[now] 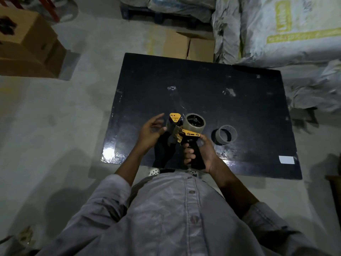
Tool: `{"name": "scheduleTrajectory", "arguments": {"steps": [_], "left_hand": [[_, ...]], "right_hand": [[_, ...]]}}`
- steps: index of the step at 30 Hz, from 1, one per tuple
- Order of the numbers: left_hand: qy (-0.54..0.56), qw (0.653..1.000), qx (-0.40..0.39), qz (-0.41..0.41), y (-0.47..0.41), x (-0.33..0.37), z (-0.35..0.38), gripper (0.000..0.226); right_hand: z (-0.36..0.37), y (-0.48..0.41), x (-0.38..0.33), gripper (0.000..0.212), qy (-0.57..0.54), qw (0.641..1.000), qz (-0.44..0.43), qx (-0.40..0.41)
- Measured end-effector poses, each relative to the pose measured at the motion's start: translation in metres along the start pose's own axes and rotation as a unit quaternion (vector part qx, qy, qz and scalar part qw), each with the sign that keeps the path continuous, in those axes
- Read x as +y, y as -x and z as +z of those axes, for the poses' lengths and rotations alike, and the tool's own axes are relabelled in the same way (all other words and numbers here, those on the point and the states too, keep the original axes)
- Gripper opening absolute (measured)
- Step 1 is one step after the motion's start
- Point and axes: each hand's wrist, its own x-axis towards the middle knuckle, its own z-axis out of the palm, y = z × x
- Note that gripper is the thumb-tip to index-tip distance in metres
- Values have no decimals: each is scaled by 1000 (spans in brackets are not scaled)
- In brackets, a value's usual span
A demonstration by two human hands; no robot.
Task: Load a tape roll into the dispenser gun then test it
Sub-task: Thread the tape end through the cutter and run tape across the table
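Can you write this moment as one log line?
right hand: grips dispenser gun handle | left hand: near its front | tape roll: mounted | grey ring: on board

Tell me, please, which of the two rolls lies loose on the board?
The hollow roll right of the right hand; the other roll sits on the dispenser gun.

This is a storeroom or warehouse packing area. The floor (55, 126) is bare, stained concrete. Brown cardboard boxes (27, 39) are stacked at the far left, and 2 more cartons (177, 46) sit at the far centre. Bulky white woven sacks (276, 30) with yellow print are piled at the far right, with crumpled sacking (313, 89) below them. A dark pallet (144, 14) carrying wrapped goods (166, 2) stands farthest back. A black board (203, 85) lies flat on the floor as a work surface, and a tape dispenser gun (188, 134) is in use over it.
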Motion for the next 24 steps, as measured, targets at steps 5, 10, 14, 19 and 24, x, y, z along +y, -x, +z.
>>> {"name": "scheduleTrajectory", "arguments": {"steps": [5, 10, 14, 19, 24], "left_hand": [[6, 999, -31, 0, -14, -4, -4, 55], [-13, 999, -48, 15, -25, -12, -19, 41], [-17, 998, -58, 11, -33, -18, -32, 21], [-5, 998, -60, 7, -36, -22, -38, 15], [-4, 999, -40, 7, -35, -31, -41, 14]], "right_hand": [[7, -5, 20, 68, -27, 1000, -14, -4], [14, -11, 38, 70, -34, 999, -21, -22], [21, -12, 43, 70, -28, 999, -28, -17], [31, -9, 48, 69, -20, 999, -38, -6], [35, -8, 54, 72, -24, 998, -49, 0]]}}
